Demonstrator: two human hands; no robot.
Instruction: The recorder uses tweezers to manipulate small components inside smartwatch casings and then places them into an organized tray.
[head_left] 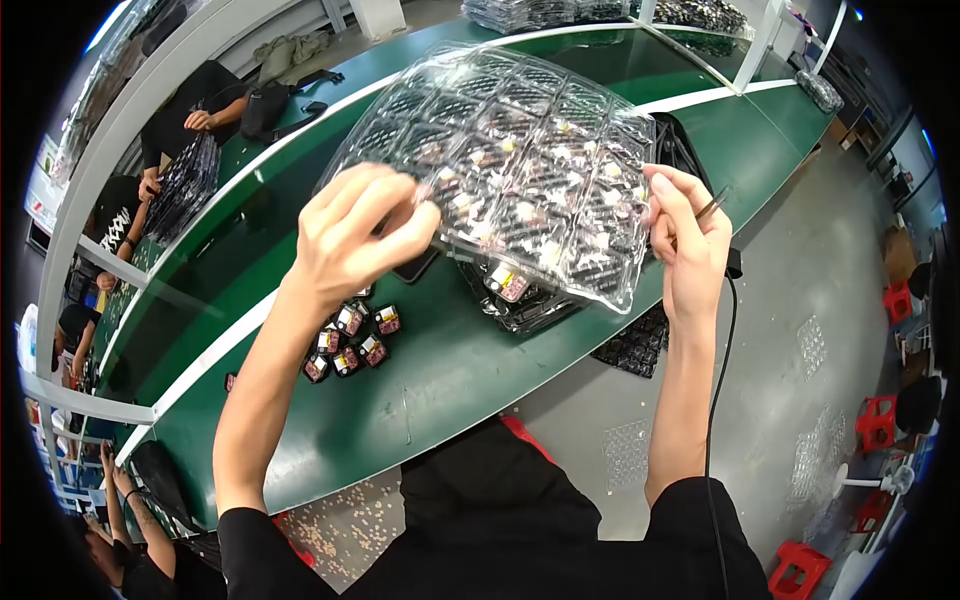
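Note:
A clear plastic blister tray [500, 120], divided into square pockets, is held up tilted above the green bench. My left hand [355, 235] is closed at its near left edge, fingers curled. My right hand [690, 245] pinches its right edge between thumb and fingers. A thin, dark, pointed tool [712, 205] sticks out from my right hand; its kind is unclear. Through the clear tray show small parts with white, yellow and pink faces in a black tray [525, 318] below. One such part [507, 283] sits uncovered at the near edge.
Several small square parts [350, 335] lie loose on the green bench [440, 370]. A black cable [722, 400] hangs beside my right forearm. White frame bars [200, 395] cross the left side, with other people [205, 105] beyond. Red stools [800, 568] and clear trays [627, 455] are on the floor.

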